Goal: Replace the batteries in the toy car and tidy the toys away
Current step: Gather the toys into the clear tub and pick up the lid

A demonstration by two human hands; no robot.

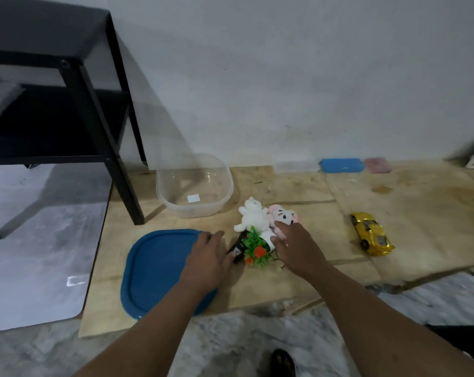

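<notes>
- Left hand (207, 258) reaches low over the floor w/ fingers spread and fairly straight; it looks to be touching the black wrap of the toy bouquet (253, 247), not gripping it as far as I can tell.
- Right hand (295, 242) lies on the pink plush (280, 216), fingers curling over its lower part; looks like a grasp starting, but can't tell if it has closed.
- White plush (252, 214) lies touching the pink one; bouquet just in front of both.
- Clear tub (195, 186) sits open just behind the toys, beside the black table leg (121, 172). Blue lid (159, 270) lies flat on the floor to the left, partly under the left wrist.
- Yellow toy car (371, 234) sits well apart to the right on the wooden boards (298, 284), untouched; can't see a battery hatch from here.
- Step in hand, prob.: gather the soft toys for the tub.
- To do it well: close right hand round the plush body, not an ear; take the bouquet by its black wrap, since the plastic leaves would likely bend or slip.
- Lift both clear of the white plush before moving back to the tub, else it may drag along.
- Keep the lid where it is until everything is in.
</notes>
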